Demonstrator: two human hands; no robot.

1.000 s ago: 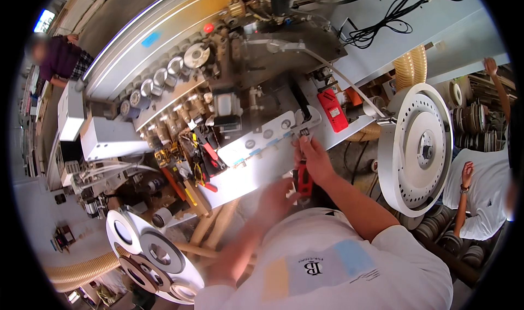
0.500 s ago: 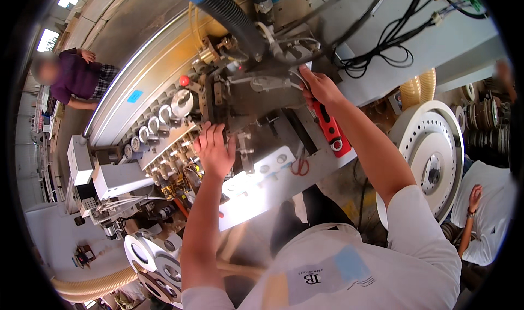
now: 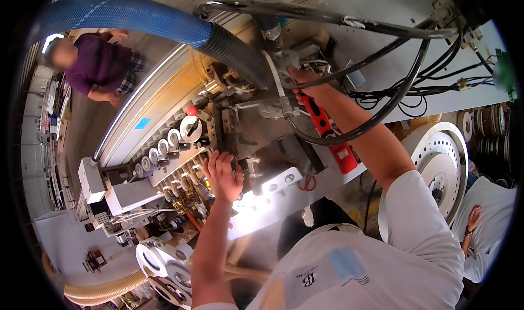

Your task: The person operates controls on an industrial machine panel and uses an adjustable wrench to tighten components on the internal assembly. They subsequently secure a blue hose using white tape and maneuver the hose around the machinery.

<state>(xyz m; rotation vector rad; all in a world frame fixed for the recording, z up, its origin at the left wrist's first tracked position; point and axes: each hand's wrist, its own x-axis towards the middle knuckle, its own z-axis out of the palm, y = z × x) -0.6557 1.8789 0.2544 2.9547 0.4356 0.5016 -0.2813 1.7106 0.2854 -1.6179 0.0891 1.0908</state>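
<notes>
A pale grey metal fitting [image 3: 286, 59] is seen at the far middle of the machine, below an upright black ribbed hose [image 3: 266, 19]. It is reached by the right hand [image 3: 307, 84], whose fingers are partly curled at its near right side; whether anything is gripped cannot be told, since the fingertips are partly hidden. The fitting is judged stiff, solid and not easily bent, best taken by its thick body rather than by the thin hoses beside it, which look springy. The right forearm is crossed by a thick glossy black cable loop [image 3: 403, 100], by which a sleeve or wrist could be caught. Just below that wrist, a long red hard-cased tool with black parts [image 3: 344, 156] is seen; it is judged rigid and moderately heavy, and suited to a grasp around its middle. To the near left, the left hand [image 3: 222, 179] is held palm down above the bench edge, its fingers loosely spread and nothing seen in them. Red-handled scissors [image 3: 309, 183] are laid near a white plate with round holes [image 3: 275, 185]. Farther left, round silver cups [image 3: 164, 148] are lined up beneath a red ball knob [image 3: 191, 111]; at the far left a person in a purple top [image 3: 94, 64] is seen.
</notes>
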